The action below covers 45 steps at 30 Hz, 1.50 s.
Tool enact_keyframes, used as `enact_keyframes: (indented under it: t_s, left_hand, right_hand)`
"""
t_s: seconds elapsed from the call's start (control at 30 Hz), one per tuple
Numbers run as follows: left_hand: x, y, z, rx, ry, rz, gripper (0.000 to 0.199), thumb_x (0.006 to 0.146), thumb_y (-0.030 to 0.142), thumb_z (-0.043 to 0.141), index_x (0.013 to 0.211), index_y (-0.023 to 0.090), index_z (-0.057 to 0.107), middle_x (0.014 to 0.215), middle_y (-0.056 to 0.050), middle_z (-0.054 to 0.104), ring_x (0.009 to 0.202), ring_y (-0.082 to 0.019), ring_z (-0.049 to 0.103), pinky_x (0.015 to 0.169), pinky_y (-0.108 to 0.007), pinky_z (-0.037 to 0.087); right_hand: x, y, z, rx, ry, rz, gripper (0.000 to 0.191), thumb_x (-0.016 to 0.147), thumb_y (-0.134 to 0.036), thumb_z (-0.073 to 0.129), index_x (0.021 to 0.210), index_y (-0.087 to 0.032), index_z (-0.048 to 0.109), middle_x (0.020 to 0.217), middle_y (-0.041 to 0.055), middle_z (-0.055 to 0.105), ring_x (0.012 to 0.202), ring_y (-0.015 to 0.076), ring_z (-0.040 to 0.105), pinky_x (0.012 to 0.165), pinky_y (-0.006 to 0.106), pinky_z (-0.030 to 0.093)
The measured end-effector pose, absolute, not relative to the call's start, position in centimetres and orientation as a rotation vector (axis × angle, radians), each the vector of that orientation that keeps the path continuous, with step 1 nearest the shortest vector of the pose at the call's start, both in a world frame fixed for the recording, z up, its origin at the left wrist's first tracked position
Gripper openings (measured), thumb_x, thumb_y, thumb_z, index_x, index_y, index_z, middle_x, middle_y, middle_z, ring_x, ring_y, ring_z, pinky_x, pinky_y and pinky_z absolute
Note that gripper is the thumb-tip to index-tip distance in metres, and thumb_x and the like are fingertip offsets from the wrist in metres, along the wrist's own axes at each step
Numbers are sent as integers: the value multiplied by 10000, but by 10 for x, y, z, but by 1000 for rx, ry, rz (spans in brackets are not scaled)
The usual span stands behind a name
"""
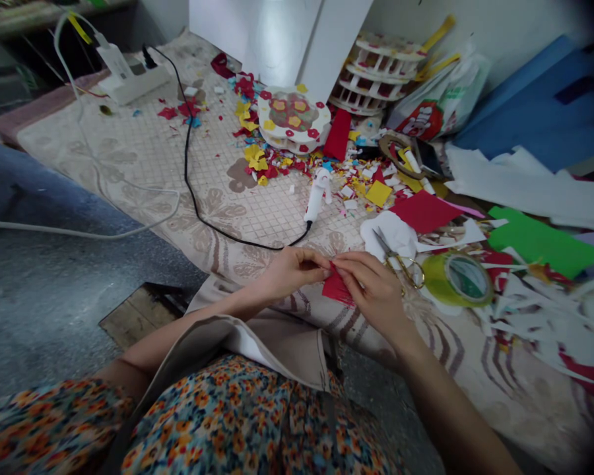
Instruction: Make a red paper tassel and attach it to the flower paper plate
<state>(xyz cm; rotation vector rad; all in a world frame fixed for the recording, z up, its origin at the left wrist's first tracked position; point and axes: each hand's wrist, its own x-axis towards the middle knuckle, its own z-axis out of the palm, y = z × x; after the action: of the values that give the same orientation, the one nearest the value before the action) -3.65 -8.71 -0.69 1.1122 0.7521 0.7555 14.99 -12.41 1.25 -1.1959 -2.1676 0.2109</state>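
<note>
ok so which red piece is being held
The small red piece pinched by the left hand and right hand. Neither touches the bigger red sheet beyond the scissors or the red strip beside the white flower-decorated stand.

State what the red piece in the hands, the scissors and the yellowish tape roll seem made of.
Red piece: probably paper, though thin felt is possible; matte, with fine fringe-like strands along its lower edge.
Scissors: apparently metal, gold-coloured and shiny at the loops, grey at the blades.
Tape roll: likely plastic film, glossy and perhaps translucent.
</note>
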Motion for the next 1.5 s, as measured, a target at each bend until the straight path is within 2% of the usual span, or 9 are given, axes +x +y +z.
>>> enact_keyframes:
  t_s: [0.27, 0.5, 0.87, 1.13, 1.5]
  left_hand:
    - [-40, -89, 3, 1374, 818, 768, 90, 783, 163, 608, 844, 112, 649, 771, -20, 657, 653, -84, 566, 645, -208, 455]
    - [-41, -97, 10, 1584, 853, 856, 97, 806, 132, 565, 870, 124, 637, 831, -32, 664, 740, -108, 598, 735, -240, 487]
    - [-40, -101, 12, 1611, 948, 917, 67, 797, 126, 588, 812, 133, 654, 764, -14, 681, 709, -102, 615, 708, -223, 495]
    - [-42, -101, 12, 1575, 913, 977, 131, 793, 89, 583, 908, 148, 603, 844, -19, 691, 786, -107, 651, 747, -224, 515]
    - [-43, -98, 11, 1623, 911, 944, 68, 811, 115, 580, 840, 133, 639, 795, -17, 688, 729, -98, 626, 704, -207, 500]
  right_hand:
    - [149, -121, 16, -1182, -2139, 304, 202, 912, -175, 518, 1033, -234, 668, 987, 69, 688, 933, 198, 651, 837, 390, 545]
    - [145, -123, 17, -1194, -2082, 258, 173, 901, -171, 540, 998, -222, 673, 942, 69, 689, 912, 196, 652, 823, 377, 545]
    - [138, -124, 16, -1209, -2064, 258, 165, 905, -189, 535, 989, -234, 670, 921, 56, 695, 884, 193, 654, 805, 364, 540]
    - [138, -125, 22, -1262, -2033, 433, 153, 900, -158, 511, 942, -216, 646, 902, 50, 682, 856, 180, 648, 777, 337, 527]
    - [137, -125, 22, -1320, -1933, 532, 102, 887, -190, 555, 915, -216, 649, 888, 36, 684, 850, 177, 643, 774, 327, 507]
